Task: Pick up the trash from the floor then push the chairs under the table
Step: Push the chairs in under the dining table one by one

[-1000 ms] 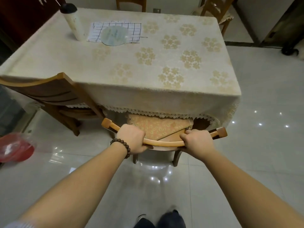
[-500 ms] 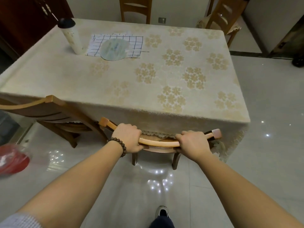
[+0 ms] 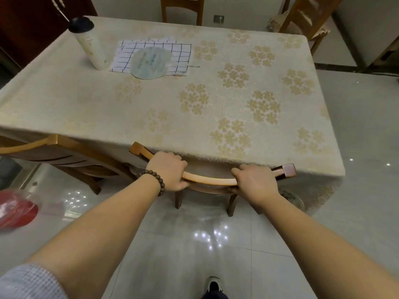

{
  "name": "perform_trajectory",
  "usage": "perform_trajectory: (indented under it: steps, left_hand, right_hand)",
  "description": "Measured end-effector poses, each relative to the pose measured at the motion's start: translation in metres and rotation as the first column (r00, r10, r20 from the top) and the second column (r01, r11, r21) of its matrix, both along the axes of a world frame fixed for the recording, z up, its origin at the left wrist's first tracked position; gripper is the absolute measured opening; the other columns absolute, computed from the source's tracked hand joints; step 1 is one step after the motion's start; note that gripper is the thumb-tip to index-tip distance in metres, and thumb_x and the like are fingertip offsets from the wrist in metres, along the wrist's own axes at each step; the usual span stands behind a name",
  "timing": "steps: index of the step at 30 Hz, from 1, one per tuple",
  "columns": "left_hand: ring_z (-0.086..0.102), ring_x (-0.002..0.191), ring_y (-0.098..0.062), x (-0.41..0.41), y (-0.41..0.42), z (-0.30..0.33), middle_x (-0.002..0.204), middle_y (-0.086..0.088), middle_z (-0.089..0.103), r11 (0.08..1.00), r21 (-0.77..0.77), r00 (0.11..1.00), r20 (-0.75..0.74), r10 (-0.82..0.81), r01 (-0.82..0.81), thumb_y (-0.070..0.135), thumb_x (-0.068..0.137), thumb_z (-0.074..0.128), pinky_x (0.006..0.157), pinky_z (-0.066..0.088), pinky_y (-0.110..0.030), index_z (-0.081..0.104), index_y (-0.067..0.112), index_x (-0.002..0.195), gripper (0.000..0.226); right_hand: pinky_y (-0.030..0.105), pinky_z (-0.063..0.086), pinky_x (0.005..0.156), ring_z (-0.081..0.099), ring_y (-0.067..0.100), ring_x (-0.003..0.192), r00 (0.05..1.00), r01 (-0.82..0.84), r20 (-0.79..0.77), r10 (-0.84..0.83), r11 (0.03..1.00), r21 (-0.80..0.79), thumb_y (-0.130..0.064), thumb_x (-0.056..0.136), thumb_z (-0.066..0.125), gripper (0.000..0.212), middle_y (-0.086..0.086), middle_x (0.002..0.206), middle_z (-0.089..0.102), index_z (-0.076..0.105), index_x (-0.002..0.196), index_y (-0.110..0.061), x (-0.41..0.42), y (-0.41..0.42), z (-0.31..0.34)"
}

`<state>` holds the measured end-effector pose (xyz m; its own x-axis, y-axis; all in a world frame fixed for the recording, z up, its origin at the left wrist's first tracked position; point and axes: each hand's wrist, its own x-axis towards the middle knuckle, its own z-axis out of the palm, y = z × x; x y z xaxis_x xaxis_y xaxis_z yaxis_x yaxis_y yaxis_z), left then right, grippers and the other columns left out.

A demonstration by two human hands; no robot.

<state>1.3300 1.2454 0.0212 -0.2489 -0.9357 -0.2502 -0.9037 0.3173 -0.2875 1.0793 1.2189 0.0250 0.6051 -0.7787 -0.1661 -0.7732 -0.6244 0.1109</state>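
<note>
both hands clamped on the chair [image 3: 208,181] top rail: left hand [image 3: 169,172] wrapped round the left part, right hand [image 3: 254,182] wrapped round the right part, each grip fully closed on wood. seat already tucked under the table [image 3: 151,117], backrest nearly at the cloth edge, rear legs out on the floor [image 3: 194,251].

likely trouble from here:
- knuckles pinched between rail and table edge if pushed any further, since fingers curl over the far side of the rail.
- lace hem of the cloth caught by the rail or the corner posts, dragging the cloth and tipping the bottle [image 3: 91,43] at the far left; tall, narrow, probably easy to topple.
- fan [image 3: 152,62] and checked paper [image 3: 155,52] beside the bottle sliding with the cloth.
- uneven push swinging the chair left into the second chair [image 3: 56,154], angled out just beside it and not yet pushed in.
- glossy tiles letting the legs skid faster than meant.

red bag [image 3: 16,209] on the floor at the left edge, blurred; cannot tell whether trash or a bin. two more chairs at the far side.
</note>
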Motion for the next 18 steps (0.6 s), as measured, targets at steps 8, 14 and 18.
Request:
perform_trajectory:
  steps: [8,14,18]
  left_hand:
    - [0.048,0.112,-0.025,-0.008,0.006,0.004,0.117,-0.003,0.056,0.995,0.020,0.995,-0.025,0.101,-0.100,0.074,0.077,0.044,0.092,0.037,-0.044,0.053,0.024,0.119,0.066]
    - [0.012,0.144,-0.026,-0.022,0.038,0.015,0.155,-0.004,0.023,0.946,0.003,0.917,-0.246,0.314,-0.323,0.073,0.077,0.049,0.115,0.010,-0.052,0.013,0.026,0.149,0.093]
    - [0.014,0.144,-0.024,-0.027,0.075,0.026,0.154,-0.004,0.024,0.902,-0.080,0.840,-0.408,0.358,-0.424,0.068,0.083,0.046,0.116,0.010,-0.052,0.016,0.026,0.149,0.084]
  right_hand:
    - [0.040,0.038,0.080,0.054,0.026,0.093,0.996,0.090,-0.021,-0.090,0.996,-0.028,-0.050,0.083,0.055,0.036,0.003,0.100,0.061,0.052,0.102,-0.020,0.004,0.005,-0.002]
    - [0.057,0.000,0.113,0.008,0.029,0.144,0.977,0.192,0.101,-0.190,0.981,-0.009,-0.051,0.086,0.053,0.071,0.013,0.153,0.023,0.026,0.143,-0.020,0.005,0.028,0.001]
    - [0.052,0.001,0.116,0.001,0.027,0.145,0.932,0.238,0.283,-0.227,0.971,-0.007,-0.053,0.090,0.042,0.069,0.011,0.158,0.011,0.019,0.148,-0.024,-0.011,0.060,0.013]
